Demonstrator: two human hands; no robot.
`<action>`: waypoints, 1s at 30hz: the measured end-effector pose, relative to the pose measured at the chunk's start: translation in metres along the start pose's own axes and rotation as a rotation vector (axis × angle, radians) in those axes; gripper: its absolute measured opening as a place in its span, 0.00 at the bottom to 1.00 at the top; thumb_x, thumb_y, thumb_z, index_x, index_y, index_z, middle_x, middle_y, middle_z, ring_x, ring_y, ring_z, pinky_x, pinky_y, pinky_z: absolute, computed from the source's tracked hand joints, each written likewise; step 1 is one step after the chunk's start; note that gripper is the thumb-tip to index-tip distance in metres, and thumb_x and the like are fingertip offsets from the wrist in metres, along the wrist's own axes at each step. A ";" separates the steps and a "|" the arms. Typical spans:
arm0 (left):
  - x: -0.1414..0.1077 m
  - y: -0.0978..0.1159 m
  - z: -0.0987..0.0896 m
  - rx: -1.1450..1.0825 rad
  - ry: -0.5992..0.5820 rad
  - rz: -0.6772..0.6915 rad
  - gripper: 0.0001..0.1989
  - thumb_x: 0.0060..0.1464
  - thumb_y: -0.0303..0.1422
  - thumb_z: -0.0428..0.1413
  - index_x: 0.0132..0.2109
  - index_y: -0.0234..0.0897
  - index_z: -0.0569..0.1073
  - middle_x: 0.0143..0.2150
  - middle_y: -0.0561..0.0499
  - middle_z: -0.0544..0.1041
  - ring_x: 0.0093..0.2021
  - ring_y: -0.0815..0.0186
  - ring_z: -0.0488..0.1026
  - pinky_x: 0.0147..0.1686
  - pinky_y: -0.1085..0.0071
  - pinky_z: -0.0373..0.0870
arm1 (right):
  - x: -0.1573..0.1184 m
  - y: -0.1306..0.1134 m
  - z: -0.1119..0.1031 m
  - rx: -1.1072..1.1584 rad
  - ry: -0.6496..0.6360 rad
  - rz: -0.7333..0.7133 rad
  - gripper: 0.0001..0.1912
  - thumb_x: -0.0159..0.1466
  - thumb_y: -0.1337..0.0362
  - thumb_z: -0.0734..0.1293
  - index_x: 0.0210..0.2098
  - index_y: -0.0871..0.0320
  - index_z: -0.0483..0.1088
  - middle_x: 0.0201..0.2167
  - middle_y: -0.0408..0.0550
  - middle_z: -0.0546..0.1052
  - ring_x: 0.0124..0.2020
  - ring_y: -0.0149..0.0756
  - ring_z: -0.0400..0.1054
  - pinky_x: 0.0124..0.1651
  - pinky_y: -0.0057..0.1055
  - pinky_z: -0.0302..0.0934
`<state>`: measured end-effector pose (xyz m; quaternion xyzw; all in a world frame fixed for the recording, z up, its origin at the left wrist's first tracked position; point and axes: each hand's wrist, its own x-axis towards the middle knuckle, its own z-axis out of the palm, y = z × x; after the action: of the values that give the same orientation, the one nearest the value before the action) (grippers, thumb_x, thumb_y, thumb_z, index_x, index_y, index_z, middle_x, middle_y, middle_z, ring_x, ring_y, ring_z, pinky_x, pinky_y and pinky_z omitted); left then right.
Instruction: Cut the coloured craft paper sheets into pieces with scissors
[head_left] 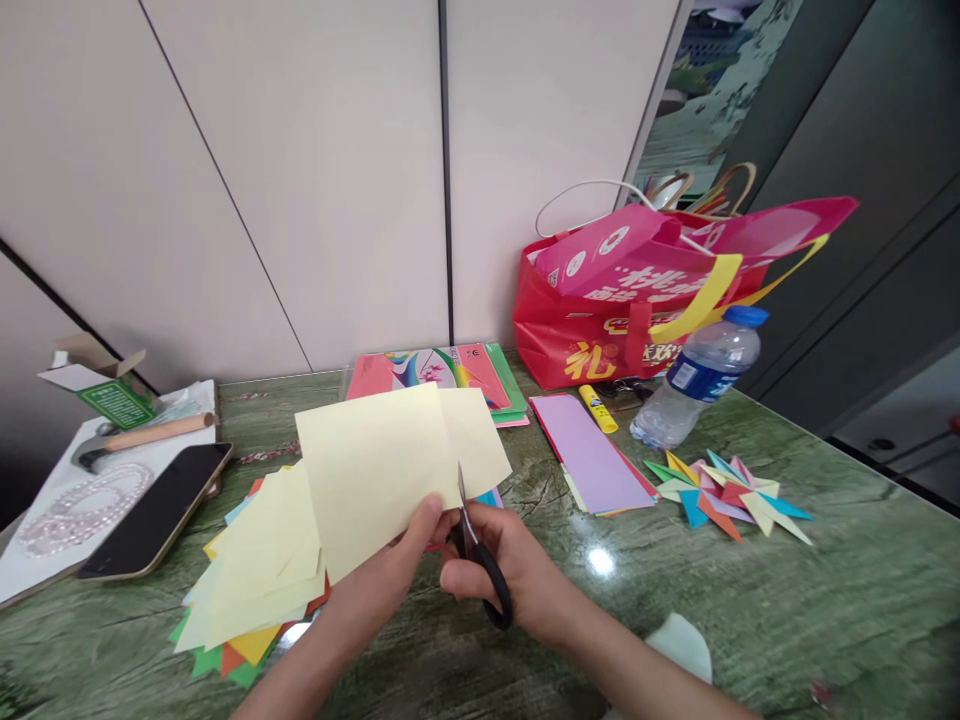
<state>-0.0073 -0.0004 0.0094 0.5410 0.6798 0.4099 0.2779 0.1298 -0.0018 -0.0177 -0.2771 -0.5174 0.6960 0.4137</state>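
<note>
My left hand (pixel 416 535) pinches the lower edge of a pale yellow sheet of paper (pixel 379 470), held up above the table. My right hand (pixel 517 565) grips black-handled scissors (pixel 495 590), fingers in the loops. Their blades stand at the sheet's right part, where a strip (pixel 476 440) angles off to the right; whether it is fully cut free I cannot tell. To the left below lies a fanned pile of coloured paper (pixel 255 560), pale yellow on top. A stack of long strips, lilac uppermost (pixel 600 455), lies to the right.
Behind the sheet is a coloured paper pack (pixel 484 370). A red gift bag (pixel 555 330), yellow glue stick (pixel 598 408), water bottle (pixel 694 380) and folded paper points (pixel 731 490) are at right. A phone (pixel 157 510), beads (pixel 86 510), hammer-like tool (pixel 150 437) and green box (pixel 124 400) lie left.
</note>
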 end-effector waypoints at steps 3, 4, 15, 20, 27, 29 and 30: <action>0.000 0.000 0.000 0.013 -0.026 -0.026 0.22 0.44 0.45 0.53 0.45 0.41 0.71 0.48 0.48 0.73 0.56 0.59 0.60 0.58 0.62 0.48 | 0.000 0.000 0.000 -0.011 0.007 0.008 0.22 0.46 0.50 0.71 0.31 0.60 0.63 0.19 0.37 0.60 0.21 0.25 0.49 0.23 0.25 0.44; 0.000 0.000 0.000 0.017 -0.030 -0.026 0.22 0.45 0.46 0.52 0.45 0.40 0.71 0.48 0.48 0.73 0.57 0.59 0.59 0.58 0.62 0.48 | 0.000 0.000 0.000 -0.018 0.011 0.011 0.22 0.46 0.50 0.71 0.31 0.60 0.64 0.19 0.37 0.60 0.21 0.25 0.49 0.23 0.25 0.44; 0.000 0.003 -0.001 0.028 -0.030 -0.023 0.21 0.44 0.45 0.52 0.44 0.40 0.72 0.47 0.48 0.74 0.57 0.58 0.58 0.58 0.61 0.47 | 0.000 0.002 0.001 -0.019 0.033 0.010 0.20 0.47 0.51 0.69 0.31 0.59 0.64 0.19 0.38 0.64 0.19 0.26 0.57 0.23 0.25 0.52; 0.000 0.003 -0.001 0.008 -0.013 -0.022 0.19 0.43 0.44 0.54 0.42 0.41 0.73 0.46 0.49 0.75 0.55 0.59 0.62 0.57 0.62 0.49 | 0.001 0.003 0.001 -0.014 0.049 0.013 0.18 0.47 0.52 0.70 0.29 0.59 0.64 0.17 0.37 0.65 0.18 0.25 0.57 0.22 0.25 0.52; 0.001 0.003 -0.002 0.033 -0.043 -0.029 0.19 0.44 0.45 0.52 0.42 0.41 0.73 0.46 0.48 0.74 0.56 0.59 0.61 0.58 0.62 0.47 | 0.000 0.006 0.002 0.028 0.053 0.007 0.16 0.49 0.55 0.69 0.28 0.60 0.65 0.14 0.35 0.64 0.15 0.24 0.57 0.22 0.25 0.55; 0.001 0.002 -0.002 0.027 -0.046 -0.031 0.19 0.45 0.45 0.52 0.42 0.41 0.73 0.46 0.49 0.75 0.56 0.59 0.61 0.58 0.63 0.48 | 0.001 0.006 0.002 0.036 0.050 0.007 0.16 0.49 0.55 0.69 0.28 0.60 0.65 0.13 0.34 0.63 0.14 0.23 0.56 0.23 0.26 0.56; 0.001 0.002 -0.002 0.024 -0.042 -0.026 0.19 0.45 0.45 0.52 0.43 0.41 0.73 0.46 0.49 0.75 0.56 0.60 0.61 0.58 0.63 0.48 | 0.001 0.006 0.002 0.039 0.050 0.008 0.16 0.49 0.55 0.69 0.28 0.60 0.65 0.12 0.34 0.63 0.13 0.23 0.56 0.23 0.27 0.57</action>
<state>-0.0085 -0.0002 0.0122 0.5438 0.6858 0.3863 0.2910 0.1260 -0.0030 -0.0224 -0.2883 -0.4923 0.7004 0.4290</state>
